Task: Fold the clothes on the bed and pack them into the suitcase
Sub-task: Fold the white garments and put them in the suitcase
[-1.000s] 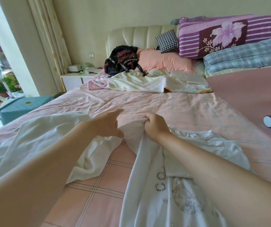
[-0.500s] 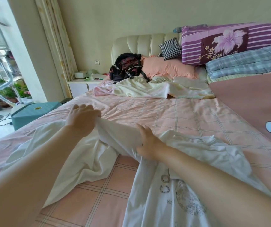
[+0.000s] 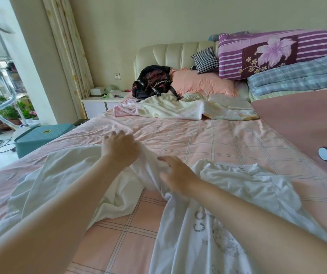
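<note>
White shirt (image 3: pixel 198 230) is being kept crumpled on the near half of the bed (image 3: pixel 228 139). Its printed front is up and its body is running toward the camera under the right forearm. One sleeve (image 3: pixel 150 164) is being stretched up and to the left from the shirt body, between the two hands.

Left hand (image 3: pixel 120 150) is being held at the sleeve's far end, back of the hand to the camera, fingers curled. The sleeve end seems to be gripped, but the palm side is hidden. Right hand (image 3: pixel 175 176) is being laid on the sleeve nearer the shirt body, fingers spread and nearly straight, nothing pinched. The hands are close but not touching.

A second white cloth (image 3: pixel 59 175) is lying spread left of the shirt, under the left forearm. Its right side is bunching against the sleeve.

Edges:
- The cloth is reaching close to the bed's left edge, and a teal box (image 3: pixel 40 135) is standing on the floor just beside that edge.
- Right of the shirt, the sheet is being overlapped by a mauve cover (image 3: pixel 297 119).
- A wheel (image 3: pixel 325 153) is showing over that cover at the frame's right edge.

Open room: bare checked sheet is lying beyond the hands, up to a rumpled pale blanket (image 3: pixel 178 111). Behind the blanket, a black backpack (image 3: pixel 152 82) and pillows (image 3: pixel 202 84) are being propped at the headboard.
</note>
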`<action>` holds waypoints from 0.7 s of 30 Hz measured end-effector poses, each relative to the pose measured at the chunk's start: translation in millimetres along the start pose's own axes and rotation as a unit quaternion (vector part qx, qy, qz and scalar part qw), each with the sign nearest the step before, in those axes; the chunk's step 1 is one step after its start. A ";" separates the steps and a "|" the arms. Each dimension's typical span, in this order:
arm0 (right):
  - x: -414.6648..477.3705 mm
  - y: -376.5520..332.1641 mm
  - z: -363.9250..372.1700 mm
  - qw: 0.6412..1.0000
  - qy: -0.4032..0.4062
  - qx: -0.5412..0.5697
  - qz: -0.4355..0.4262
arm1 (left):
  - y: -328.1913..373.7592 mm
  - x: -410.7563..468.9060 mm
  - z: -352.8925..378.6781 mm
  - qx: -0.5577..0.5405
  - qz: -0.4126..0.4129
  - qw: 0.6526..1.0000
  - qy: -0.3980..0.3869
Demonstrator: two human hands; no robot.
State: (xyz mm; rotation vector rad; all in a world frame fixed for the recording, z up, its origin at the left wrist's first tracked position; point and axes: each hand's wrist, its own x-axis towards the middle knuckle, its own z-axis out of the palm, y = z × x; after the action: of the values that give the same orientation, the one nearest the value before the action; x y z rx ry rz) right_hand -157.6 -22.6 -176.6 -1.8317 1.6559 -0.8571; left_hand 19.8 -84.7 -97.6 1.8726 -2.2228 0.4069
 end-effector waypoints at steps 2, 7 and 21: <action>-2.1 -6.8 -19.9 0.980 0.044 0.193 0.026 | 33.7 5.1 -20.0 -0.237 -0.055 0.970 -0.020; -27.2 3.7 -94.1 0.911 0.174 0.366 0.074 | 119.1 -8.6 -52.1 -0.714 0.037 0.639 -0.283; -117.7 106.5 -124.7 0.947 0.132 -0.206 0.207 | 153.8 -93.7 51.4 -0.253 0.180 0.935 -0.171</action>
State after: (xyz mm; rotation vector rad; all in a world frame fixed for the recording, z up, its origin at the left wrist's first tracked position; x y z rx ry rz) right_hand -327.4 86.2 -185.5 -1.5620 2.4308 -0.6211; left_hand -114.4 8.9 -188.6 1.3436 -2.5694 -0.4470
